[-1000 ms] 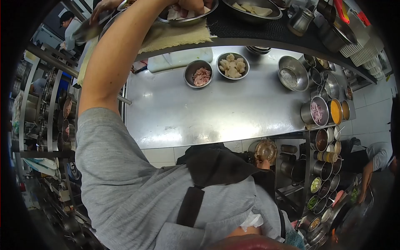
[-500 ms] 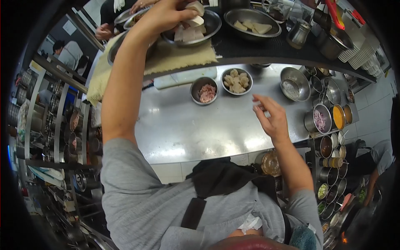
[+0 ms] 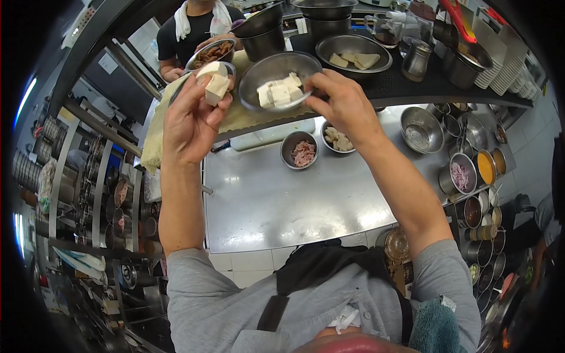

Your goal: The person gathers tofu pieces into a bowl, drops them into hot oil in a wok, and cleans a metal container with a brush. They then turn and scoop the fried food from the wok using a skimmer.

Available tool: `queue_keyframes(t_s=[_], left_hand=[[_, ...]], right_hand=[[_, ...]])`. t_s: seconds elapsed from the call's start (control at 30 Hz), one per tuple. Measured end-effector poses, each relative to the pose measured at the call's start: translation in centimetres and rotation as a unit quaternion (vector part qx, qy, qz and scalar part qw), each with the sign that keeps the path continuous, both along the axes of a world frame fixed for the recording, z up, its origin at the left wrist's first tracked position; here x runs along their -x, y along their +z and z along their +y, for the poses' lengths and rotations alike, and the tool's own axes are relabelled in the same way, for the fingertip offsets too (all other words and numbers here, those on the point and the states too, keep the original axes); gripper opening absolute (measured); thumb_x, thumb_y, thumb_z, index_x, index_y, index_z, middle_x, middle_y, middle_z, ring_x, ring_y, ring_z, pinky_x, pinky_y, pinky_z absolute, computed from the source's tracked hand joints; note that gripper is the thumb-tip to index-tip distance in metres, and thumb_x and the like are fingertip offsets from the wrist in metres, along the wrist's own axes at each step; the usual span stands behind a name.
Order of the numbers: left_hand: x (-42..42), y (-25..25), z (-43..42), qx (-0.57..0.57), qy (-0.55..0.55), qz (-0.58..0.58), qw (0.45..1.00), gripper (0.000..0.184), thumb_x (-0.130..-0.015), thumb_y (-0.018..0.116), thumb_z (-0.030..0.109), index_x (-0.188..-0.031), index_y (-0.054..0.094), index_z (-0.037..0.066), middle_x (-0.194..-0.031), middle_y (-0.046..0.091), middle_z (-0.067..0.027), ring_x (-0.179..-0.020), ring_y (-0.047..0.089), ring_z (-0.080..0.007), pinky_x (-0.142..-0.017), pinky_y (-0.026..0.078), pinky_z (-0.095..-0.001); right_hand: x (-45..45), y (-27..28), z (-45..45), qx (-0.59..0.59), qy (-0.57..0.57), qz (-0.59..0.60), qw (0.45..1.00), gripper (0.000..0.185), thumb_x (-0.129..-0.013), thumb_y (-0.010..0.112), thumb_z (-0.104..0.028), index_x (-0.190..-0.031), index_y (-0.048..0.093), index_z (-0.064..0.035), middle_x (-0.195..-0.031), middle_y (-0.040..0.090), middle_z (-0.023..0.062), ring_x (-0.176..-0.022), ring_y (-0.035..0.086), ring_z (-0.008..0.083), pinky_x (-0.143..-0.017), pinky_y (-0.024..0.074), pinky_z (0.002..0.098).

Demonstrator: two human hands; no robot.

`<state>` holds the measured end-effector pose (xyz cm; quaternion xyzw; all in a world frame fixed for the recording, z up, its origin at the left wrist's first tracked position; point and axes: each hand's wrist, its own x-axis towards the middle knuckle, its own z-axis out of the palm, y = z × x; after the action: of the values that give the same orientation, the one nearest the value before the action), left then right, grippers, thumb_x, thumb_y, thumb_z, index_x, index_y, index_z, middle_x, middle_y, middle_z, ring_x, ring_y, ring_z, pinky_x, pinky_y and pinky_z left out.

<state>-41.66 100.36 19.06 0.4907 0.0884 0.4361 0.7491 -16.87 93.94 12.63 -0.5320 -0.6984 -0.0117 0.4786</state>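
Note:
White blocks of tofu [image 3: 217,87] are held in the raised fingers of my left hand [image 3: 191,117], over the shelf's left part. Beside it, my right hand [image 3: 341,100] pinches the right rim of a steel bowl [image 3: 259,73], which tilts toward me. Several tofu pieces [image 3: 279,94] lie inside that bowl. Behind my left hand is another metal bowl, mostly hidden. To the right on the shelf, a wide bowl [image 3: 335,44] holds pale flat pieces [image 3: 359,60].
On the steel counter [image 3: 282,206] below stand a bowl of raw meat strips [image 3: 303,153] and a bowl of pale chunks [image 3: 336,140], near a cutting board [image 3: 268,138]. A person [image 3: 200,29] across the shelf holds a dish of brown food [image 3: 212,54]. Several sauce pots line the right.
My left hand has drawn back from the bowl with tofu in its fingers. My right hand has risen from above the counter to the bowl's rim. The view has tilted up.

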Motion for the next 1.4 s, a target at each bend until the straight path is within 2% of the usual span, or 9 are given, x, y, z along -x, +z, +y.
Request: queue_keyframes(t_s=[0.23, 0.37, 0.43, 0.67, 0.77, 1.07, 1.2, 1.3, 1.4], left_hand=[[-6.2, -1.8, -4.0, 0.044, -0.169, 0.075, 0.982, 0.025, -0.092, 0.05, 0.018, -0.108, 0.053, -0.001, -0.091, 0.059, -0.0187, -0.065, 0.057, -0.0171, -0.045, 0.043, -0.02], [-14.8, -8.1, -9.3, -0.237, -0.204, 0.411, 0.856, 0.02, -0.082, 0.065, 0.021, -0.091, 0.06, 0.004, -0.073, 0.059, -0.0046, -0.056, 0.055, -0.0109, -0.048, 0.043, -0.0244], [-19.9, -12.7, -13.1, -0.521, -0.191, 0.366, 0.747, 0.026, -0.079, 0.066, 0.022, -0.096, 0.062, 0.002, -0.074, 0.063, -0.0091, -0.058, 0.059, -0.0193, -0.056, 0.047, -0.0309], [-30.0, -19.0, -29.1, -0.642, -0.338, 0.369, 0.58, 0.035, -0.076, 0.065, 0.023, -0.104, 0.062, 0.002, -0.085, 0.065, -0.021, -0.086, 0.063, -0.0366, -0.077, 0.049, -0.0437], [-31.8, -21.3, -35.9, -0.652, -0.376, 0.264, 0.603, 0.035, -0.075, 0.066, 0.022, -0.104, 0.061, 0.003, -0.087, 0.065, -0.0214, -0.085, 0.063, -0.0373, -0.076, 0.049, -0.044], [-33.6, -24.0, -56.7, -0.665, -0.52, 0.245, 0.477, 0.036, -0.067, 0.071, 0.025, -0.097, 0.063, 0.004, -0.089, 0.065, -0.0226, -0.087, 0.064, -0.0362, -0.079, 0.049, -0.0418], [-33.0, -25.3, -66.0, -0.618, -0.594, 0.219, 0.466, 0.037, -0.067, 0.074, 0.027, -0.095, 0.063, 0.006, -0.082, 0.066, -0.0177, -0.08, 0.065, -0.0293, -0.074, 0.049, -0.0379], [-34.8, -25.1, -71.8, -0.584, -0.634, 0.18, 0.475, 0.034, -0.068, 0.076, 0.023, -0.092, 0.061, 0.005, -0.078, 0.063, -0.0082, -0.074, 0.057, -0.0135, -0.069, 0.045, -0.0283], [-38.5, -26.9, -80.3, -0.646, -0.595, 0.12, 0.463, 0.039, -0.066, 0.074, 0.033, -0.095, 0.063, 0.008, -0.087, 0.066, -0.0193, -0.085, 0.064, -0.032, -0.076, 0.049, -0.0382]], right_hand=[[-3.6, -6.7, -13.1, -0.033, -0.027, 0.051, 0.998, 0.029, -0.064, 0.076, -0.012, -0.086, 0.06, -0.004, -0.122, 0.051, 0.0193, -0.075, 0.063, 0.0228, -0.068, 0.0518, 0.0321], [-5.6, -12.2, -23.6, 0.032, -0.162, 0.089, 0.982, 0.03, -0.06, 0.077, -0.011, -0.084, 0.06, -0.0042, -0.123, 0.05, 0.0199, -0.087, 0.065, 0.027, -0.071, 0.0533, 0.0349], [-6.3, -14.8, -28.5, 0.058, -0.257, 0.074, 0.962, 0.03, -0.059, 0.077, -0.011, -0.084, 0.061, -0.0059, -0.125, 0.049, 0.0188, -0.09, 0.064, 0.0289, -0.073, 0.0538, 0.0356], [-4.4, -18.0, -43.9, 0.089, -0.49, 0.074, 0.864, 0.036, -0.059, 0.078, -0.01, -0.09, 0.058, -0.0092, -0.129, 0.044, 0.0171, -0.093, 0.061, 0.0305, -0.077, 0.0528, 0.0375], [-3.0, -18.5, -50.0, 0.09, -0.568, 0.076, 0.815, 0.036, -0.059, 0.078, -0.011, -0.09, 0.058, -0.0095, -0.129, 0.044, 0.0182, -0.092, 0.061, 0.033, -0.076, 0.053, 0.0388], [3.4, -21.6, -67.3, 0.083, -0.695, 0.12, 0.704, 0.031, -0.066, 0.074, -0.016, -0.093, 0.059, -0.0102, -0.128, 0.043, 0.0205, -0.096, 0.058, 0.0383, -0.08, 0.0508, 0.0417], [8.4, -23.2, -73.8, 0.055, -0.767, 0.181, 0.612, 0.03, -0.065, 0.075, -0.014, -0.09, 0.06, -0.0091, -0.126, 0.045, 0.0194, -0.095, 0.058, 0.0375, -0.078, 0.0505, 0.0414], [11.4, -24.5, -76.3, 0.026, -0.807, 0.205, 0.554, 0.03, -0.063, 0.076, -0.014, -0.088, 0.06, -0.0076, -0.125, 0.047, 0.0184, -0.098, 0.057, 0.0368, -0.08, 0.0489, 0.0409], [14.2, -26.3, -77.5, -0.002, -0.857, 0.268, 0.439, 0.029, -0.063, 0.077, -0.014, -0.087, 0.062, -0.0072, -0.125, 0.048, 0.0194, -0.102, 0.057, 0.0348, -0.083, 0.0481, 0.0388]])
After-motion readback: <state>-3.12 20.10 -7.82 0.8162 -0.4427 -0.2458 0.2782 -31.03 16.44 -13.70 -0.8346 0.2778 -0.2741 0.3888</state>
